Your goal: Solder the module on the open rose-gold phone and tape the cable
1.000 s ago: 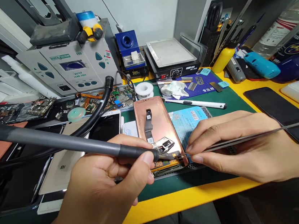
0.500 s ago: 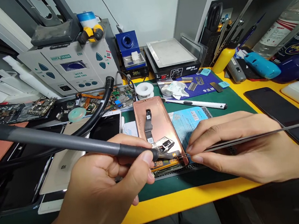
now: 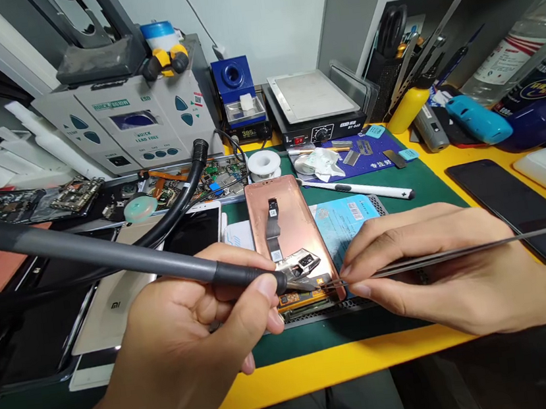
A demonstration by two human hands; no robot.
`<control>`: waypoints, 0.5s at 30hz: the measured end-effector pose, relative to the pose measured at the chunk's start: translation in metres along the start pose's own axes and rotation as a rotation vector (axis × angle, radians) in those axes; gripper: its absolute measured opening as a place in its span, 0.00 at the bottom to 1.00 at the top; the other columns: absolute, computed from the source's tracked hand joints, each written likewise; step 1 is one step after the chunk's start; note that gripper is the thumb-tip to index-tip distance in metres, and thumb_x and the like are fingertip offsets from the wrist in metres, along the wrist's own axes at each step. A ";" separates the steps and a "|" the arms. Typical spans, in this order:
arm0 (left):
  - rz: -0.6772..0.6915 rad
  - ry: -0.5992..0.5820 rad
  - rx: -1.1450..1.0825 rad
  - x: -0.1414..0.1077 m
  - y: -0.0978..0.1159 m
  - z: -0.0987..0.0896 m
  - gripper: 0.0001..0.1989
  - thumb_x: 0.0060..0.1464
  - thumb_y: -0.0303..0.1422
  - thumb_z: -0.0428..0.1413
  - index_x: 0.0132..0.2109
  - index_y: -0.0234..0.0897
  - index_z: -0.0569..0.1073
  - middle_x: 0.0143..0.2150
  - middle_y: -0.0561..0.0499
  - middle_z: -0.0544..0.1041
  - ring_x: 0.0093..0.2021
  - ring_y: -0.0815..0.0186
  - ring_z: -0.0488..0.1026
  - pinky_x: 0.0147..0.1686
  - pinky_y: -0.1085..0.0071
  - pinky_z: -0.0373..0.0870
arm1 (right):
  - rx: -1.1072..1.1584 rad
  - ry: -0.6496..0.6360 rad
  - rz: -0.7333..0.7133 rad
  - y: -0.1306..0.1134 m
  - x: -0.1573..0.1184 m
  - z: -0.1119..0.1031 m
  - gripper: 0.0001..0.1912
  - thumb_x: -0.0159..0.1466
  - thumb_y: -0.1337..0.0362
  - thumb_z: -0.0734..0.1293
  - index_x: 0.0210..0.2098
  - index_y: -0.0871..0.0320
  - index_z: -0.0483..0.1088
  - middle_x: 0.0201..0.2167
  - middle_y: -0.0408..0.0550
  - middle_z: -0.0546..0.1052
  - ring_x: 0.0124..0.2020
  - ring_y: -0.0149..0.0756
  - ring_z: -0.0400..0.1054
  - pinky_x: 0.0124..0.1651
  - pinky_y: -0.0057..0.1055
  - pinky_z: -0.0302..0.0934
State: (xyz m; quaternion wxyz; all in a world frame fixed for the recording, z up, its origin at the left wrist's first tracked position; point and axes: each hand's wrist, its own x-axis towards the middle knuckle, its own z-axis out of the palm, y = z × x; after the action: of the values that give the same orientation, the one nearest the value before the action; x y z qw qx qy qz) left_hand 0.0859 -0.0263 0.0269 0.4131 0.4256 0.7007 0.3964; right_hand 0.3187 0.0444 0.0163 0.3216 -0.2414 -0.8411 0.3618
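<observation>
My left hand (image 3: 208,325) grips a grey soldering iron (image 3: 170,260) with a black sleeve and a blade-shaped metal tip. Thin steel tweezers (image 3: 438,256) are pinched in my right hand (image 3: 440,270). Both tool tips meet closely over the near end of a copper-pink phone housing (image 3: 286,213). Under them lies an orange flex circuit (image 3: 292,298); what the tweezers hold, if anything, is too small to tell. A silvery foil-covered piece (image 3: 302,260) and a dark ribbon cable (image 3: 272,228) rest on the housing.
Behind stand a grey hot-air station (image 3: 131,125), a blue iron stand (image 3: 244,108) reading 385 and a heating plate (image 3: 317,96). A solder spool (image 3: 264,164) and white pen-shaped tool (image 3: 375,190) lie nearby. Phones (image 3: 110,297) are left; another phone (image 3: 518,214) is right.
The phone housing has shifted slightly right and toward me. The iron's tip has moved a little under the same grip. My right hand and the tweezers stay nearly still.
</observation>
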 end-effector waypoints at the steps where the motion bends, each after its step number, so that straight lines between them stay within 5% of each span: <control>1: -0.001 -0.004 -0.001 0.000 0.000 0.000 0.10 0.54 0.42 0.61 0.39 0.43 0.79 0.21 0.60 0.80 0.17 0.74 0.71 0.17 0.83 0.70 | 0.003 0.003 0.001 0.000 0.000 0.000 0.03 0.67 0.76 0.76 0.39 0.66 0.86 0.35 0.51 0.88 0.35 0.32 0.84 0.39 0.22 0.78; 15: 0.011 -0.045 0.015 0.002 -0.003 -0.002 0.11 0.55 0.43 0.60 0.39 0.42 0.79 0.24 0.57 0.82 0.22 0.72 0.76 0.17 0.85 0.69 | 0.009 0.006 0.002 -0.001 -0.002 0.000 0.04 0.66 0.77 0.76 0.37 0.65 0.84 0.34 0.51 0.88 0.33 0.31 0.83 0.37 0.23 0.77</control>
State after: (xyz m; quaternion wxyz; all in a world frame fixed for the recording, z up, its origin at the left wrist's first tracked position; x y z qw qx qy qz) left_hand 0.0824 -0.0257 0.0245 0.4233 0.4414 0.6920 0.3836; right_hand 0.3197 0.0426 0.0164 0.3248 -0.2419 -0.8382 0.3653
